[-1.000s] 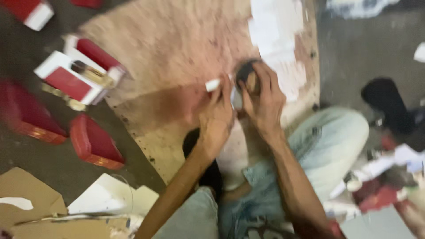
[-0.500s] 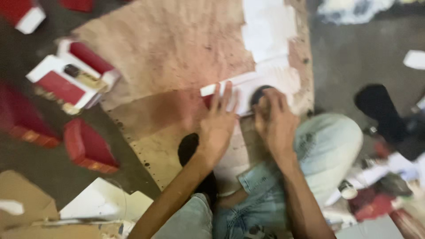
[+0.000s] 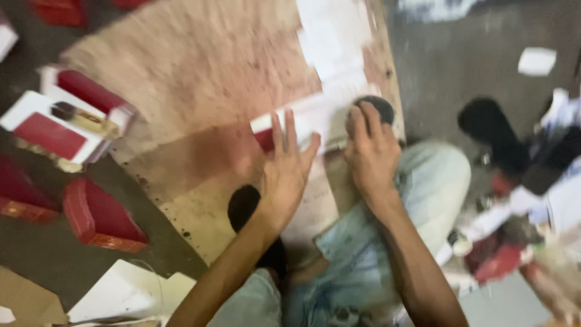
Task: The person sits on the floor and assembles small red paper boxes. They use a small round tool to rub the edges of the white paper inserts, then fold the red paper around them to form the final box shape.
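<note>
Left hand: I see my left hand (image 3: 287, 166) flat with fingers spread, palm down on the white sheet (image 3: 315, 118) — pressing, not gripping.
Right hand: my right hand (image 3: 369, 151) sits just right of the left hand, fingers curled over a dark round object (image 3: 381, 108); I cannot tell how tightly it closes, as the view is blurred.
White sheet: it lies on the brown board (image 3: 200, 79), under the left fingertips, with a red edge (image 3: 264, 140) showing at its lower left corner.
Dark round object: at the right end of the white sheet, near the board's right edge, mostly covered by my fingers.
Board: on the floor, in front of my knees in pale jeans (image 3: 423, 181).
Red boxes: an open red-lined box (image 3: 66, 118) lies left of the board — a closed red box (image 3: 100, 215) sits below it, well apart from my hands.
</note>
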